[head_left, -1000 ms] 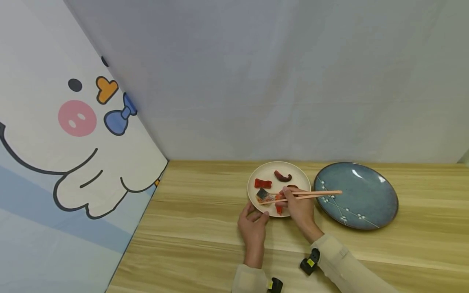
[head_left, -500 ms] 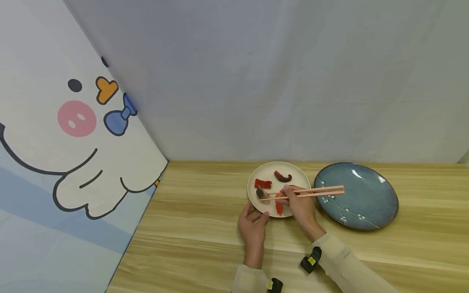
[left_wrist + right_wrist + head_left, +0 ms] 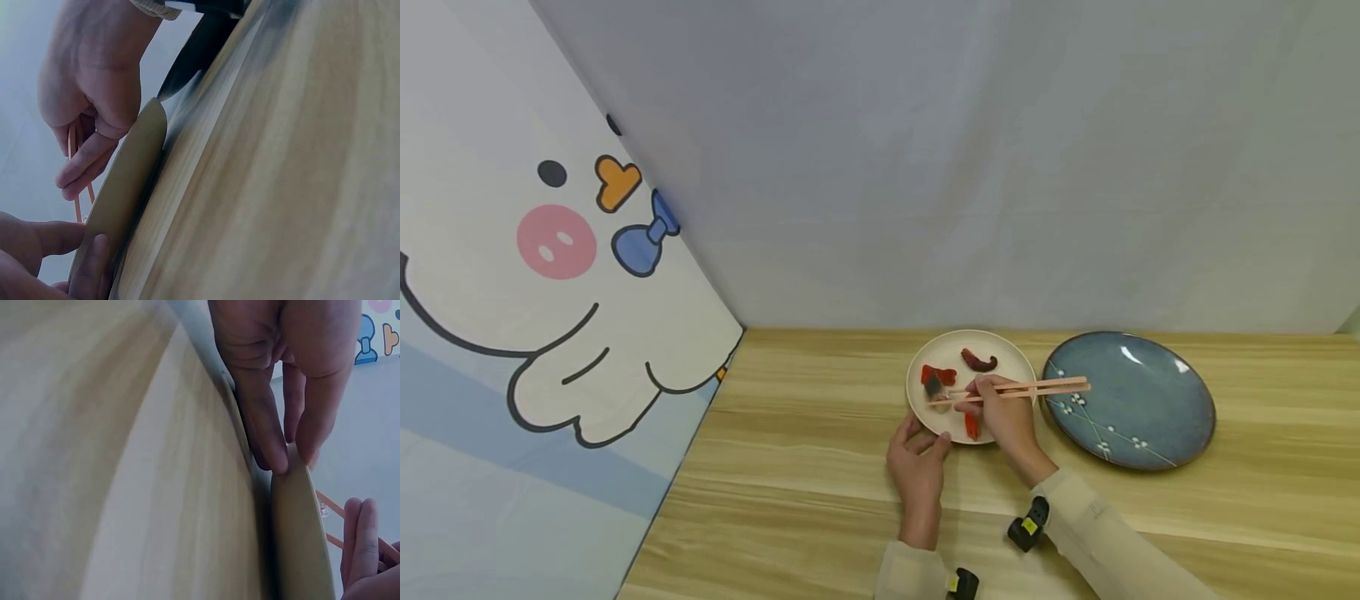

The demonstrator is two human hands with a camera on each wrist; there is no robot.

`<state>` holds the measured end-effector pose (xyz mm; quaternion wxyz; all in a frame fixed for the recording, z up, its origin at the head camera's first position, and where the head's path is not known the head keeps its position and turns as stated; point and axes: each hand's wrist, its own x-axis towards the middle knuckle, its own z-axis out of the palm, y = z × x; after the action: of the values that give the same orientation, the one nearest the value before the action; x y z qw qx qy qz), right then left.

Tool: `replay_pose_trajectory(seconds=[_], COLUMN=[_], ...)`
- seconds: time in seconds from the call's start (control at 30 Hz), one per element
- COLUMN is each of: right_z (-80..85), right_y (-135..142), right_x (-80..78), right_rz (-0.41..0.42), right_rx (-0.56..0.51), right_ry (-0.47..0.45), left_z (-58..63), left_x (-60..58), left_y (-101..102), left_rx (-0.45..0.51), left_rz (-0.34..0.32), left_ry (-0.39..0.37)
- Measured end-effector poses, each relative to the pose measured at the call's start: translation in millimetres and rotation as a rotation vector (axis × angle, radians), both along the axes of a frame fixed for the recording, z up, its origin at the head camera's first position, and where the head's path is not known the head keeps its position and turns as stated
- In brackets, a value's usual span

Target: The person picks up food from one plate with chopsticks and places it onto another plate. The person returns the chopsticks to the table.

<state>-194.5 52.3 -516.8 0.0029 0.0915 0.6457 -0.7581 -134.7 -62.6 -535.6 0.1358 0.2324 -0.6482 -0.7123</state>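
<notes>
My right hand (image 3: 1006, 417) holds a pair of pink chopsticks (image 3: 1048, 386) above a cream plate (image 3: 1022, 358). Between or against the chopstick tips is a small dark-grey and pale food piece (image 3: 933, 386); whether the tips grip it firmly cannot be told. It overlaps a flat red piece (image 3: 942, 374) in the head view. A dark red curled piece (image 3: 977, 362) lies near the far rim, and an orange-red piece (image 3: 972, 427) near the front, partly behind my right hand. My left hand (image 3: 917, 467) pinches the plate's near-left rim, seen edge-on in the right wrist view.
A blue-grey oval plate (image 3: 1138, 404) with white blossom branches stands close to the cream plate's right side. The wooden tabletop (image 3: 805, 467) runs back to a grey curtain (image 3: 970, 167). A cartoon-printed panel (image 3: 490, 333) borders the left side.
My right hand and the chopsticks have shifted slightly up and left. The dark-and-pale piece has turned and moved up toward the flat red piece. My left hand stays put.
</notes>
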Motion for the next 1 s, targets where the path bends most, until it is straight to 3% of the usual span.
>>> replay_pose_trajectory(seconds=[0.33,1.0], right_z=[1.0,2.2], right_y=[-1,12], right_x=[-5.6,-4.4], right_rz=[-0.061,-0.09], right_rx=[-0.015,-0.194], right_ry=[-0.041,-0.081], left_z=[-0.2,-2.2], left_x=[-0.1,0.1], left_y=[1,2], left_rx=[0.008,0.026], left_rz=[-0.002,0.004], left_ry=[0.023,0.045])
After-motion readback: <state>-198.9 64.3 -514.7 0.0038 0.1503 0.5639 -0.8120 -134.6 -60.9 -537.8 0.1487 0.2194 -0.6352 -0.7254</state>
